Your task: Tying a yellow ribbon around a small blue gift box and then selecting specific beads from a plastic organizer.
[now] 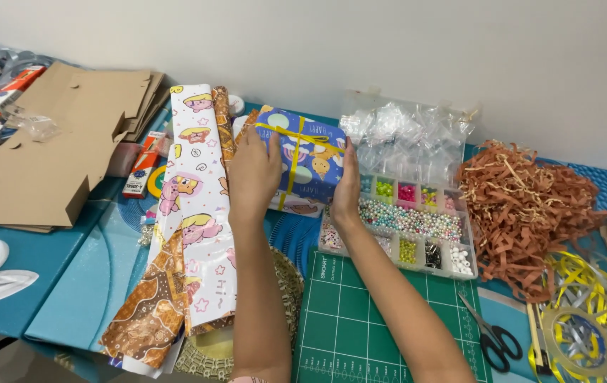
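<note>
Both my hands hold a small box wrapped in blue cartoon paper [310, 159] and tied with a yellow ribbon [294, 152]. My left hand [252, 174] presses flat against its left side. My right hand [348, 186] grips its right side. The box rests at the far middle of the table, over a white patterned sheet.
White cartoon wrapping paper [193, 206] and brown batik paper [149, 312] lie to the left. Flat cardboard [48, 149] sits far left. A clear bead organiser [406, 223], brown paper shreds [523, 206], scissors [491, 337], yellow and silver ribbon coils [583, 319] and a green cutting mat [374, 319] fill the right.
</note>
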